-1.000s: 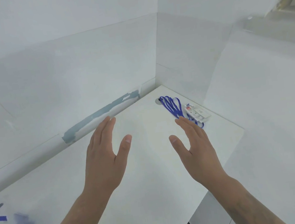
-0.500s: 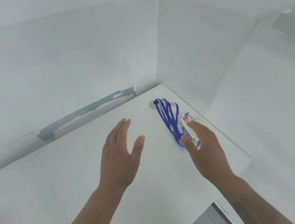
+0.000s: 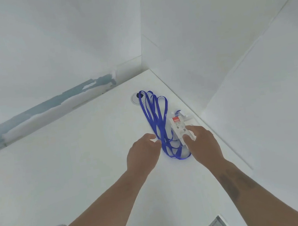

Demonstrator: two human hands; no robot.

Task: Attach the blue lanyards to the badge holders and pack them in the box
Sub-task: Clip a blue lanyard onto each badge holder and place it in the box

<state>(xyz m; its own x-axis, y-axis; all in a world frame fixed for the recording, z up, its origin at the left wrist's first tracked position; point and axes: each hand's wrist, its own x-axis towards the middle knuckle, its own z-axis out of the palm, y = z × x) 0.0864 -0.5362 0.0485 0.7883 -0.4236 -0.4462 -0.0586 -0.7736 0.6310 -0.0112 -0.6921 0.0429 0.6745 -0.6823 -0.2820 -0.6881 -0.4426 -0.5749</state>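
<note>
Flat blue lanyards (image 3: 157, 123), glossy holders (image 3: 180, 127)

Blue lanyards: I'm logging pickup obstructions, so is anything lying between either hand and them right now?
Nothing visible does. The left hand already touches the blue lanyards at their near end on the white table, and the right hand is on the badge holder pack beside them.

On a white table (image 3: 76, 171) in a far corner lie looped blue lanyards (image 3: 156, 119). The left hand (image 3: 142, 156) pinches a strap at their near left; the right hand (image 3: 202, 145) grips the badge holder pack (image 3: 179, 125) just right of them.
</note>
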